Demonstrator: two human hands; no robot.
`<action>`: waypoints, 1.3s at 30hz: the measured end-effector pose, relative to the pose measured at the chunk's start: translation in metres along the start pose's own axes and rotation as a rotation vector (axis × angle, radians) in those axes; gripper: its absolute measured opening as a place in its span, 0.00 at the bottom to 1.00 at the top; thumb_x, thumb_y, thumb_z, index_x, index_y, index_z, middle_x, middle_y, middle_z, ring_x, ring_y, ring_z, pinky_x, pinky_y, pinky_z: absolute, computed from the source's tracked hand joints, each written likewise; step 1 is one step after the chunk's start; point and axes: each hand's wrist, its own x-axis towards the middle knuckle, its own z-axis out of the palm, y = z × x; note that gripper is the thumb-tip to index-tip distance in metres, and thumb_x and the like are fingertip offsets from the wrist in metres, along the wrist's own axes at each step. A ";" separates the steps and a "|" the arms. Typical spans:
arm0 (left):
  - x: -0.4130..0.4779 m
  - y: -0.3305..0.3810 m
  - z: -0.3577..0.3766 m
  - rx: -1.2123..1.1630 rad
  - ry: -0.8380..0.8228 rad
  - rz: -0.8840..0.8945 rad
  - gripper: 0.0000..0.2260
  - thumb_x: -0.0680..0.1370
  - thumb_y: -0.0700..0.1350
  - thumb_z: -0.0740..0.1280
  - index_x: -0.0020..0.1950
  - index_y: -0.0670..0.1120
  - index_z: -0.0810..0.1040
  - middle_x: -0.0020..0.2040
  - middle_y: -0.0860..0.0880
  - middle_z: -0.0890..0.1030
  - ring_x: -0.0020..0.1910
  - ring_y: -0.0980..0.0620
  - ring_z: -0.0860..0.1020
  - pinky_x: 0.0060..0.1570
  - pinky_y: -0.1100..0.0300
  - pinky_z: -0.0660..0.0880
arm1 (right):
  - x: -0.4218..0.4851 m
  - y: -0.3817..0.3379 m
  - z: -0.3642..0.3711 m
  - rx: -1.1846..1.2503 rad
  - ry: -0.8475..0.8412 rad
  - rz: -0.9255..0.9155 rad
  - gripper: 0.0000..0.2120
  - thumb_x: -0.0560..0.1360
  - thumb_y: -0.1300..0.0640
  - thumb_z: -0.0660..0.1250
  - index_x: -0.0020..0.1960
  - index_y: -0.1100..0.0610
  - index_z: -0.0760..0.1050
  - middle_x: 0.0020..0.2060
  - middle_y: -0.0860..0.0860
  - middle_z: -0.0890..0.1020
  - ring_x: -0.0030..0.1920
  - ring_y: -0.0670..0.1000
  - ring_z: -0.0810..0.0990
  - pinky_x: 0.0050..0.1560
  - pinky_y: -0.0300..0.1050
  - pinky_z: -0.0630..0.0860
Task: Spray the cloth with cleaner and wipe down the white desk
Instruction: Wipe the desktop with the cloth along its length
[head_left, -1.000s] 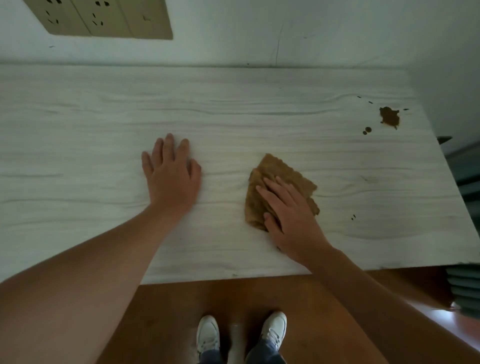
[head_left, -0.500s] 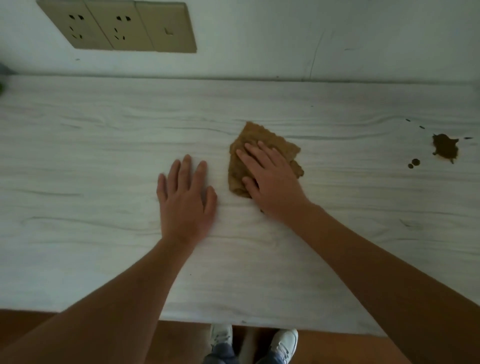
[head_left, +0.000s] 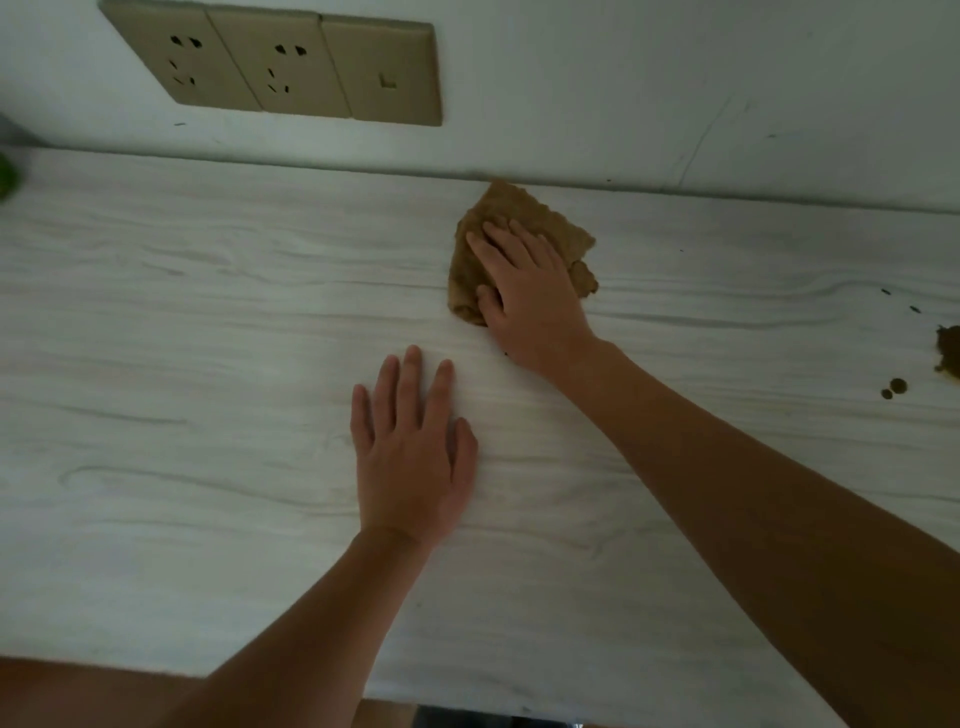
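Head view, and I start far left: a green blur (head_left: 6, 176) at the frame edge, too smeared to name. Sockets (head_left: 270, 62) sit on the wall above. My left hand (head_left: 410, 457) lies flat on the bare surface (head_left: 182, 364), fingers straight, holding nothing, just bracing me. Further right, my right hand (head_left: 535, 296) presses flat on the brown cloth (head_left: 519, 213), fingers spread over it. The cloth is up at the back of the surface, its far corner at the wall seam.

Out at the right edge there's a brown stain (head_left: 949, 353) with small drops (head_left: 893, 387) beside it, well apart from the cloth and not yet wiped. That's my target, I reckon. To do it well I want a flat palm, even pressure and overlapping strokes rightward. The cloth's near corner looks bunched, so I'd smooth it first or it may smear.
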 end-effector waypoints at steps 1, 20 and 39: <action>0.000 0.000 0.000 0.003 -0.002 0.002 0.27 0.83 0.54 0.53 0.82 0.49 0.63 0.83 0.43 0.60 0.83 0.41 0.56 0.80 0.38 0.53 | 0.001 -0.002 0.000 0.004 0.003 -0.003 0.27 0.80 0.52 0.58 0.78 0.54 0.64 0.77 0.52 0.66 0.79 0.57 0.59 0.79 0.54 0.49; 0.000 0.000 -0.002 0.002 0.041 0.013 0.27 0.82 0.54 0.56 0.80 0.48 0.67 0.82 0.42 0.64 0.82 0.40 0.60 0.78 0.36 0.58 | 0.086 -0.028 0.015 -0.036 -0.061 -0.119 0.29 0.80 0.46 0.58 0.78 0.54 0.63 0.76 0.53 0.67 0.77 0.56 0.62 0.78 0.51 0.55; -0.001 0.008 -0.007 0.009 0.111 0.014 0.27 0.80 0.53 0.56 0.78 0.45 0.70 0.79 0.39 0.68 0.79 0.37 0.64 0.77 0.38 0.58 | -0.049 0.167 -0.093 -0.114 -0.004 0.129 0.26 0.82 0.49 0.57 0.78 0.57 0.64 0.76 0.56 0.67 0.77 0.58 0.63 0.76 0.51 0.57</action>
